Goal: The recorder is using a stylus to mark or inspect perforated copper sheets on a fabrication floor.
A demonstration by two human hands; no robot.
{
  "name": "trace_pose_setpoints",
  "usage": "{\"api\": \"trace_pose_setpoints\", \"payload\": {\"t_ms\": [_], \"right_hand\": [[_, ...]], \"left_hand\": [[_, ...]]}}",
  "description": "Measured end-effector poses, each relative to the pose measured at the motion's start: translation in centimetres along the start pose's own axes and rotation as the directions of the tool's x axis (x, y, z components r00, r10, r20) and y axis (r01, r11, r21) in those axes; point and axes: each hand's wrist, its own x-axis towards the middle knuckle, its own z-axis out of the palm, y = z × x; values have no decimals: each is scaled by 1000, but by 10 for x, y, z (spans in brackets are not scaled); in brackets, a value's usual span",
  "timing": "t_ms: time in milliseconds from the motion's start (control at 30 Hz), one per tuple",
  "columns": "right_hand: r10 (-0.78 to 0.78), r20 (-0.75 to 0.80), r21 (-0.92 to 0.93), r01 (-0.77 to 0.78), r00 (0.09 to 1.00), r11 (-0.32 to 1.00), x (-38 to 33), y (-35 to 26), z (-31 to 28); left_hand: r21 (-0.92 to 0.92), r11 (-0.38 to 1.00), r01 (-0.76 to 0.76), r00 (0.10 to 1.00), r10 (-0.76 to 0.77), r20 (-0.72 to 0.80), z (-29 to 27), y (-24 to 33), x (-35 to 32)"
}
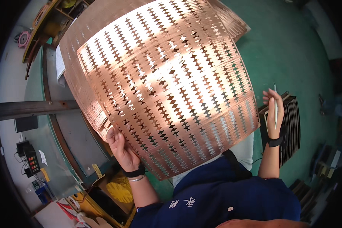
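A large copper-coloured metal sheet (155, 125) with rows of small cut-out shapes spreads before me, bright with glare. My left hand (122, 148) is closed on its near left edge, thumb on top. Beyond and under it shows another copper-coloured sheet (74, 72). Just off the right edge, my right hand (274, 110) is raised with its fingers curled. It holds a slim pale pen-shaped tool (276, 114), thin tip pointing up; its exact kind is unclear. This hand is apart from the sheet.
On the left stands a glass-topped bench (57, 152) with a metal bar (38, 108) across it. A dark ribbed stack (290, 129) sits beyond my right wrist on the green floor (288, 57). A yellow round thing (119, 190) lies below the bench.
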Motion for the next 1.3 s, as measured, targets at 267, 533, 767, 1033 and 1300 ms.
{"api": "trace_pose_setpoints", "payload": {"t_ms": [267,533,767,1033,1300], "right_hand": [[244,278,148,-292,929,945,-30,12,-15],[272,274,336,-357,922,872,-41,24,-4],[318,339,538,-459,886,707,-45,36,-4],[275,267,712,-382,923,589,-58,54,-11],[268,210,792,-325,940,517,-64,59,-31]], "left_hand": [[30,999,-14,1000,14,-2,14,4,1],[62,998,-14,1000,15,-23,17,6,-3],[27,997,-69,997,68,31,13,10,-8],[-85,995,-55,973,73,221,8,11,-9],[-156,986,-54,930,107,351,33,16,-10]]}}
